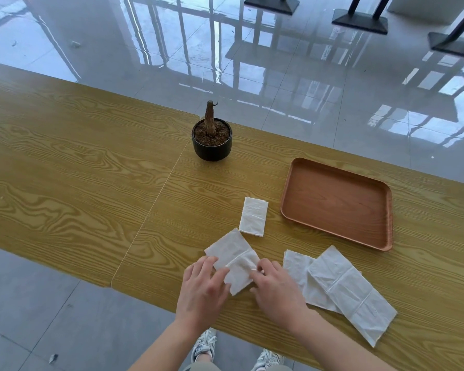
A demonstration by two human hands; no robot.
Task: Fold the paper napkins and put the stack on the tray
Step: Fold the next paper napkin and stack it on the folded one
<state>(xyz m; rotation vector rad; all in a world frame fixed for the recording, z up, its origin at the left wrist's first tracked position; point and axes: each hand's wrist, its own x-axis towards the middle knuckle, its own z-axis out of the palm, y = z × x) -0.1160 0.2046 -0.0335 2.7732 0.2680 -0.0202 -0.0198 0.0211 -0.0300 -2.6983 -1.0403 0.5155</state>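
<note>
A white paper napkin [232,257] lies partly folded on the wooden table, creased across its middle. My left hand [202,289] presses on its near left edge and my right hand [275,287] pinches its near right edge. One folded napkin [253,216] lies just beyond, as a small rectangle. Two unfolded napkins [343,289] overlap to the right of my right hand. The brown wooden tray [386,218] sits at the far right with nothing on it.
A black pot [212,145] with a dry stump stands behind the napkins. The table's near edge runs just under my wrists, and a seam [156,202] splits the tabletop. Glossy floor and black table bases [359,21] lie beyond.
</note>
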